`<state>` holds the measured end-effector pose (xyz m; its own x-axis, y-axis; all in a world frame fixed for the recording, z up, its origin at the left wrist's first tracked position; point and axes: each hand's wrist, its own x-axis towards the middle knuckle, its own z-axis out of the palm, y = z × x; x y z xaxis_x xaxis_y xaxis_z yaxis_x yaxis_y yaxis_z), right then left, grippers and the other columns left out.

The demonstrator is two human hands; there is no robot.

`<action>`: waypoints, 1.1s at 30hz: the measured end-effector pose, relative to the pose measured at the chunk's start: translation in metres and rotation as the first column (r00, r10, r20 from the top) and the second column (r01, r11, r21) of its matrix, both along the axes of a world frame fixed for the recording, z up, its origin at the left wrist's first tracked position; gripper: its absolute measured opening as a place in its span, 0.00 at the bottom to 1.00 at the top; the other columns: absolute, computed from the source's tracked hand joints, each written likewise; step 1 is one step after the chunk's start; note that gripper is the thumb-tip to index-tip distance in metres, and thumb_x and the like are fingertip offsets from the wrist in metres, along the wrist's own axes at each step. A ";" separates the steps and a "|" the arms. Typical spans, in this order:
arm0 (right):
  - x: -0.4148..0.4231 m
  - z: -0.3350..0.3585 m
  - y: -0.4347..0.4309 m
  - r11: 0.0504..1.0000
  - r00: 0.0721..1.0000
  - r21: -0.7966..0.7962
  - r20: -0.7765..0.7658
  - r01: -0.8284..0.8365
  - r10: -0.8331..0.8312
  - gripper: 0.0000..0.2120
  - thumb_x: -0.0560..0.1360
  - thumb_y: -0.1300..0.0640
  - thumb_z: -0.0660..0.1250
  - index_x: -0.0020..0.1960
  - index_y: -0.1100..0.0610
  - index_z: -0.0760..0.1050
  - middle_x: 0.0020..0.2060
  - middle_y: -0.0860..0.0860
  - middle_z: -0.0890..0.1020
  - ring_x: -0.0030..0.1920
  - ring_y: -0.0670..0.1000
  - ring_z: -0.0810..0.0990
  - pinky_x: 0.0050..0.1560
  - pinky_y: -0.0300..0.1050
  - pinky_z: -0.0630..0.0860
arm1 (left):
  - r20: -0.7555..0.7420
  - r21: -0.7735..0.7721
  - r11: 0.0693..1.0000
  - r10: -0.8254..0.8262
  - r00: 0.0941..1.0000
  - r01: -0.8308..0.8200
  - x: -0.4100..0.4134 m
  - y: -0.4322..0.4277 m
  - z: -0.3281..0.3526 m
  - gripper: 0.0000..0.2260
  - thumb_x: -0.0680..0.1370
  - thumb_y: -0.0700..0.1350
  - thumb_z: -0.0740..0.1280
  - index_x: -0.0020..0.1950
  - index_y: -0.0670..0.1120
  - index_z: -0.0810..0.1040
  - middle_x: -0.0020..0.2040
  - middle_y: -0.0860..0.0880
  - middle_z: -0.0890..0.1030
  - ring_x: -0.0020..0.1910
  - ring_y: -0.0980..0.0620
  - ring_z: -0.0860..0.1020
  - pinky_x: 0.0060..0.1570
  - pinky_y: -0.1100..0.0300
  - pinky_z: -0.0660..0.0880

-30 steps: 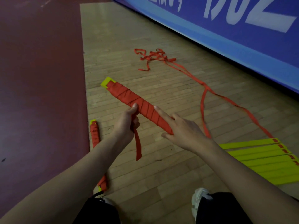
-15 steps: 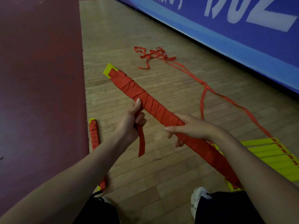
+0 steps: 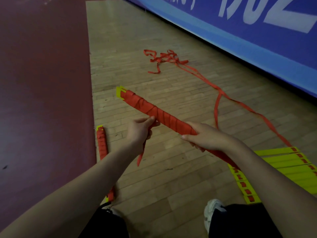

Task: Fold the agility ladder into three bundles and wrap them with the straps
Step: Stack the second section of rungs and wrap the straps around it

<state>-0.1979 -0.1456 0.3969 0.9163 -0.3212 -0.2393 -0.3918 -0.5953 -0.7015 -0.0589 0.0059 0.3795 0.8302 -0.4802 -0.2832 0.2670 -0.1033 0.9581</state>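
Head view: wrapped bundle [image 3: 164, 115] held above the floor [image 3: 171, 177], centre. My right hand [image 3: 204, 137] grips its near half, fingers curled round. My left hand [image 3: 139, 131] pinches the strap tail [image 3: 141, 155]. Second bundle [image 3: 102, 145] lies near left; yellow rungs [image 3: 283, 162] near right.

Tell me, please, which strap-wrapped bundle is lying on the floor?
The bundle beside the maroon floor; the other bundle is raised, gripped by the right hand.

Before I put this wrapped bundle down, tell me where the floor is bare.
Bare wood lies between the finished bundle and the stacked yellow rungs, and beyond the held bundle short of the strap tangle. The right side is crowded: trailing strap, rungs.
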 end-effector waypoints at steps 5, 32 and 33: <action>0.002 -0.006 0.004 0.796 0.994 -0.600 -0.113 -0.079 0.013 0.14 0.79 0.47 0.58 0.64 0.42 0.65 0.57 0.51 0.79 0.58 0.57 0.78 0.48 0.48 0.69 | -0.171 -0.024 0.999 -0.050 0.984 0.047 -0.013 -0.005 -0.006 0.04 0.78 0.33 0.66 0.49 0.36 0.79 0.41 0.45 0.82 0.28 0.57 0.74 0.27 0.67 0.69; -0.004 0.008 0.002 0.877 0.994 0.480 -0.093 -0.012 0.065 0.12 0.76 0.53 0.68 0.58 0.56 0.74 0.38 0.54 0.83 0.36 0.53 0.82 0.37 0.45 0.79 | -0.419 -0.570 0.815 -0.184 0.889 -0.100 0.018 -0.002 0.014 0.04 0.79 0.45 0.65 0.47 0.45 0.74 0.36 0.52 0.75 0.25 0.60 0.70 0.25 0.70 0.68; -0.004 0.009 0.003 0.841 0.993 0.541 -0.098 0.002 0.061 0.14 0.77 0.52 0.66 0.61 0.56 0.73 0.36 0.54 0.82 0.32 0.52 0.80 0.34 0.45 0.78 | -0.427 -0.579 0.809 -0.195 0.883 -0.102 0.018 -0.002 0.014 0.05 0.78 0.45 0.66 0.48 0.44 0.75 0.36 0.52 0.76 0.25 0.60 0.70 0.25 0.71 0.69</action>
